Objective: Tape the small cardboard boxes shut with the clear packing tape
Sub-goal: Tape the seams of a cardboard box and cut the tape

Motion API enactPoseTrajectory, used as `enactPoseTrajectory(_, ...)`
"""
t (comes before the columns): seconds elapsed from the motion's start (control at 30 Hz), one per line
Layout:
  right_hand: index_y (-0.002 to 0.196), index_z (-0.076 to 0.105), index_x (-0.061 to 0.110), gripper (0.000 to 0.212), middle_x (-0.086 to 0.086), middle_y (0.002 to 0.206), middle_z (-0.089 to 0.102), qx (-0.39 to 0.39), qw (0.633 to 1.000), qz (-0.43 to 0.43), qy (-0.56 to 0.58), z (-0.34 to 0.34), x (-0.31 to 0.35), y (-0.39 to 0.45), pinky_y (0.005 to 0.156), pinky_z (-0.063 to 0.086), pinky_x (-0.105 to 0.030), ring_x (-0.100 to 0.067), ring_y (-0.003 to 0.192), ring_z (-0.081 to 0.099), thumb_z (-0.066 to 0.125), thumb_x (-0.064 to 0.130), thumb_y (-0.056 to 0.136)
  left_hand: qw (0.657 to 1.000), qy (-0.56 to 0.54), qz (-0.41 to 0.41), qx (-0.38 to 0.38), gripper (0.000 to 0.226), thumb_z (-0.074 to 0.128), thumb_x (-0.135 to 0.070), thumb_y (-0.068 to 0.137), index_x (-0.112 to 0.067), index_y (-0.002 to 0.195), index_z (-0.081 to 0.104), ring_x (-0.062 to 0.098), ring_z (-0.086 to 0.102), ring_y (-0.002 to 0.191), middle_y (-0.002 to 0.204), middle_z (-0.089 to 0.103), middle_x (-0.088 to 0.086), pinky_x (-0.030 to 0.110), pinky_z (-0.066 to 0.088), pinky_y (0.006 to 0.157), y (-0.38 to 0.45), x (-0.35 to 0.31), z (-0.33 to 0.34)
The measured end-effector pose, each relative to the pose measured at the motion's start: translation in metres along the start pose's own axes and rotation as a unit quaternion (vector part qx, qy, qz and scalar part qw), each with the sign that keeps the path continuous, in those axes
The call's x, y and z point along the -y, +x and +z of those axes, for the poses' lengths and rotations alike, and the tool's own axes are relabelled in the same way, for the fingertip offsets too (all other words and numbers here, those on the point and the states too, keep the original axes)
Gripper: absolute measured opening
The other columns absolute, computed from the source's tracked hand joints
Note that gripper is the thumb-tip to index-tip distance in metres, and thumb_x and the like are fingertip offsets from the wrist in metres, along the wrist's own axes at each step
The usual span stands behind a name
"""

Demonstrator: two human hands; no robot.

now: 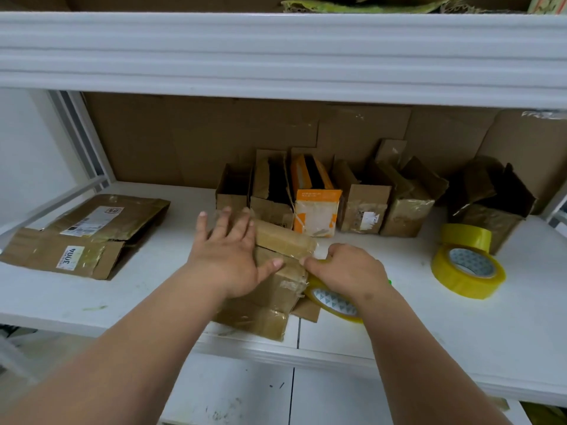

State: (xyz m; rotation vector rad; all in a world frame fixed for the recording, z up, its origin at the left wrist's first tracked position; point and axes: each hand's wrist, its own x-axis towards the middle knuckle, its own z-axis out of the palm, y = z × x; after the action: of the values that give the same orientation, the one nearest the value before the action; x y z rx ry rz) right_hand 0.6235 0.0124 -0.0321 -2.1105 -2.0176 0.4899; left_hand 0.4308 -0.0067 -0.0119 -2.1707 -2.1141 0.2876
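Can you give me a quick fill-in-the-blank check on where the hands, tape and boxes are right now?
1. The left hand presses flat on the brown cardboard box with ____ fingers.
2. The right hand grips a yellowish roll of clear packing tape on the box's ____ side.
3. ____ spare tape rolls sit at the right of the white shelf.

Missing words: straight; right; two

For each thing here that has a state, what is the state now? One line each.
Front box: flaps down, being taped.
Left hand: flat, presses the box top.
Right hand: grips a tape roll at the box's edge.
Spare rolls: lying unused.
Back boxes: open.
Left boxes: flattened.
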Motion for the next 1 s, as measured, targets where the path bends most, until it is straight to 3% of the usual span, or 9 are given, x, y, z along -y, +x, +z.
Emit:
enactPoseTrajectory(0.1, 0.092, 0.054, 0.025, 0.052, 0.002, 0.092, 0.057, -0.004, 1.000, 0.006, -0.005, 0.002, 0.005, 0.001, 0.092, 0.045, -0.040, -0.020, 0.092, 0.054, 0.043, 0.075, 0.082, 0.996, -0.010, 0.088, -0.018, 0.074, 0.004, -0.070, 0.093, -0.032, 0.156, -0.005, 0.015, -0.021, 0.149, 0.163, -0.019, -0.006, 0.053, -0.012, 0.119, -0.005, -0.014, 0.012)
enactPoseTrajectory(0.27, 0.095, 0.052, 0.023, 0.044, 0.002, 0.092, 0.054, -0.009, 0.999, -0.017, -0.031, 0.005, 0.009, 0.002, 0.089, 0.045, -0.039, -0.021, 0.092, 0.053, 0.043, 0.065, 0.089, 0.994, -0.007, 0.107, 0.018, 0.090, 0.023, -0.083, 0.085, -0.033, 0.157, 0.002, 0.012, -0.012, 0.151, 0.163, -0.014, -0.010, 0.050, -0.002, 0.122, 0.006, -0.006, 0.010)
enactPoseTrajectory(0.4, 0.093, 0.069, 0.014, 0.019, -0.009, 0.096, 0.068, 0.078, 0.982, -0.028, 0.173, -0.013, -0.010, 0.003, 0.083, 0.052, -0.040, -0.025, 0.092, 0.063, 0.062, 0.030, 0.087, 0.987, -0.084, 0.129, 0.041, 0.089, 0.026, -0.083, 0.080, -0.038, 0.156, 0.012, 0.006, -0.007, 0.150, 0.164, -0.007, -0.016, 0.040, 0.000, 0.123, 0.008, 0.023, 0.015)
enactPoseTrajectory(0.53, 0.096, 0.071, 0.010, 0.015, -0.012, 0.097, 0.072, 0.133, 0.950, -0.080, 0.270, -0.007, -0.016, 0.001, 0.080, 0.054, -0.040, -0.027, 0.091, 0.069, 0.073, 0.016, 0.082, 0.983, -0.159, 0.076, 0.058, 0.092, 0.029, -0.087, 0.074, -0.039, 0.152, 0.030, 0.007, 0.006, 0.151, 0.163, 0.005, -0.021, 0.042, 0.010, 0.123, 0.004, 0.040, 0.012)
enactPoseTrajectory(0.6, 0.097, 0.070, 0.011, 0.015, -0.012, 0.095, 0.073, 0.145, 0.937, -0.094, 0.304, 0.004, -0.008, 0.002, 0.082, 0.055, -0.042, -0.026, 0.086, 0.070, 0.074, 0.018, 0.084, 0.986, -0.157, 0.031, 0.039, 0.094, 0.033, -0.089, 0.074, -0.032, 0.148, 0.040, 0.016, 0.022, 0.148, 0.162, 0.021, -0.013, 0.047, 0.024, 0.118, 0.009, 0.024, 0.008)
enactPoseTrajectory(0.7, 0.097, 0.070, 0.014, 0.014, -0.012, 0.097, 0.074, 0.155, 0.920, -0.109, 0.343, 0.015, -0.008, 0.004, 0.083, 0.055, -0.043, -0.027, 0.088, 0.070, 0.074, 0.020, 0.085, 0.985, -0.170, -0.013, 0.010, 0.093, 0.049, -0.085, 0.073, -0.026, 0.145, 0.037, 0.024, 0.035, 0.139, 0.151, 0.037, -0.003, 0.048, 0.034, 0.111, 0.012, 0.009, 0.012)
enactPoseTrajectory(0.83, 0.104, 0.072, 0.016, 0.023, -0.010, 0.100, 0.074, 0.188, 0.881, -0.132, 0.413, 0.025, -0.015, 0.001, 0.084, 0.054, -0.038, -0.024, 0.092, 0.069, 0.077, 0.022, 0.082, 0.981, -0.193, 0.022, 0.011, 0.080, 0.064, -0.064, 0.081, -0.026, 0.147, 0.037, 0.020, 0.041, 0.135, 0.152, 0.037, -0.005, 0.041, 0.035, 0.111, 0.013, 0.033, 0.015)
enactPoseTrajectory(1.0, 0.125, 0.062, 0.015, 0.059, -0.012, 0.114, 0.072, 0.284, 0.834, -0.162, 0.443, 0.048, 0.014, -0.009, 0.096, 0.051, -0.037, -0.024, 0.106, 0.069, 0.075, 0.020, 0.068, 0.990, -0.142, 0.015, 0.013, 0.074, 0.057, -0.059, 0.088, -0.033, 0.153, 0.031, 0.026, 0.026, 0.143, 0.162, 0.019, -0.010, 0.043, 0.025, 0.117, 0.022, 0.064, 0.026)
